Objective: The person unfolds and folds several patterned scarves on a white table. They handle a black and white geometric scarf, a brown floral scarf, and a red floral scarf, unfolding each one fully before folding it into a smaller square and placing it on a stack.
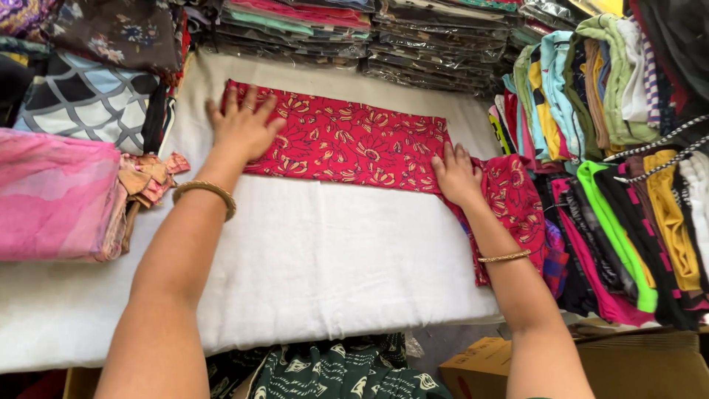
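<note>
On red cloth, both hands flat

A white padded cloth surface covers the table. At its left edge lies a folded pink fabric, with a grey and black scale-patterned cloth beyond it and a dark floral cloth farther still. Along the far edge stand stacks of clear-wrapped folded garments. On the right hang rows of folded clothes in green, yellow, blue and black. Near, below the table edge, sit a brown cardboard box and a dark green printed fabric.
</note>
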